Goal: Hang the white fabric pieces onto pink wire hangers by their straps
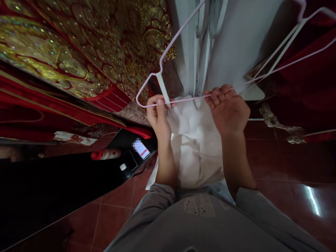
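Observation:
A pale pink clothes hanger (pixel 183 100) spans the upper middle, its lower bar running across both hands. My left hand (pixel 160 117) is closed around that bar near the hanger's left end, thumb on top, beside a white strap (pixel 163 87) that loops over the left notch. Further right, my right hand (pixel 228 108) has its palm toward me and its fingers curled at the same bar. Thin white straps (pixel 279 52) hang from the hanger's right notch. Below the hands spreads a white garment (pixel 191 154), creased and reaching down toward my body.
Red clothing with gold sequins (pixel 126 42) hangs on the left, and dark red cloth (pixel 309 87) on the right. A black table (pixel 65 189) at left carries a lit phone (pixel 141 148), a red-capped bottle (pixel 106 154) and a small white case (pixel 123 167). The floor (pixel 115 206) is red tile.

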`<state>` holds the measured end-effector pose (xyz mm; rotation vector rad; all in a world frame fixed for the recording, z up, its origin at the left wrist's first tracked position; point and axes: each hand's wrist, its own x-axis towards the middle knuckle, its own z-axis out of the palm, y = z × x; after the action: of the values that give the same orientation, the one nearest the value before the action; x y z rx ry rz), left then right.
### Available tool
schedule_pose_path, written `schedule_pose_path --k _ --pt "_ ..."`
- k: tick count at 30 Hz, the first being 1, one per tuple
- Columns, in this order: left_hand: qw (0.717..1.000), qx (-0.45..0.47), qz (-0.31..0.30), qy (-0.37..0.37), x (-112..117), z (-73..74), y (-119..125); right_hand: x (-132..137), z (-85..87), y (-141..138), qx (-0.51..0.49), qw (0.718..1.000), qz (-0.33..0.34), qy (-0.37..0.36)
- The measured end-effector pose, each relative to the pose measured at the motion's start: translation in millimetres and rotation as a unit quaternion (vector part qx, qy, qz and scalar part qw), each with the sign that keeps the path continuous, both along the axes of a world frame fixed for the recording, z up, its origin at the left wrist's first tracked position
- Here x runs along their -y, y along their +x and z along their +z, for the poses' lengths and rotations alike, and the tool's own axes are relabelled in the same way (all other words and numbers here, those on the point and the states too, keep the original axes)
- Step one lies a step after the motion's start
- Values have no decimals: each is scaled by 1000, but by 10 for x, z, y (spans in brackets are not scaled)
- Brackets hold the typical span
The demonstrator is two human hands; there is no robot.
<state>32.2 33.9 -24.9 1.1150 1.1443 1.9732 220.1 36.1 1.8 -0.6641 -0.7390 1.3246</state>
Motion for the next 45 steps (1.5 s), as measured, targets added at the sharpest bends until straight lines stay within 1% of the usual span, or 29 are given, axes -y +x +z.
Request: schedule_pose_path --k 2,4,6,7,9,11,12,14,15,16,17,18,20,21,23,24,26,28,30,32,36,38,42,45 --pt "998 -61 15 16 78 -40 -20 15 -25 -55 -3 1000 -26 14" --pt "991 -136 7 14 183 -45 -67 19 -55 -123 -5 998 -48 33" --pt "982 -189 -16 -14 307 7 -121 -3 -81 -174 -3 997 -59 46" --pt "980 -196 -30 -30 369 61 -145 -23 -93 -185 1 997 -59 50" --pt "982 -171 -62 -55 467 221 -193 -71 -117 -174 9 997 -57 59" --pt "990 -105 -89 -38 497 428 -257 -109 -134 -131 16 996 -55 69" --pt "991 -68 -113 -32 481 533 -303 -118 -137 -106 18 996 -56 73" --pt "985 9 -171 5 397 708 -431 -108 -127 -64 25 995 -61 76" --pt "982 37 -186 -7 342 763 -508 -90 -113 -50 29 995 -60 75" --pt "982 45 -180 -13 285 789 -586 -66 -93 -42 30 995 -57 72" --pt "986 47 -160 -11 232 784 -659 -39 -68 -38 28 996 -54 69" --pt "990 46 -134 -9 188 749 -717 -12 -41 -38 24 996 -51 66" --pt "996 48 -80 6 130 611 -771 34 9 -41 15 997 -47 61" --pt "997 54 -58 13 119 526 -761 47 28 -43 9 997 -46 59" --pt "997 77 -26 12 122 371 -674 57 45 -47 2 997 -43 57" --pt "996 90 -20 0 133 315 -606 55 42 -49 1 998 -40 56" --pt "992 118 -21 -35 158 256 -455 46 20 -53 1 998 -32 52" --pt "988 132 -47 -59 173 250 -314 39 -13 -57 4 999 -23 46" --pt "987 127 -74 -57 175 260 -204 37 -40 -64 3 999 -18 48" --pt "989 103 -96 -49 169 262 -119 41 -45 -77 5 998 -16 54" --pt "989 68 -121 -49 179 244 24 67 14 -111 18 999 -14 47" --pt "989 63 -123 -51 197 245 76 92 51 -103 30 999 -17 37" --pt "992 69 -100 -16 195 283 74 185 63 -7 109 992 -68 18" --pt "994 67 -82 3 156 318 -2 268 50 79 167 976 -140 18"
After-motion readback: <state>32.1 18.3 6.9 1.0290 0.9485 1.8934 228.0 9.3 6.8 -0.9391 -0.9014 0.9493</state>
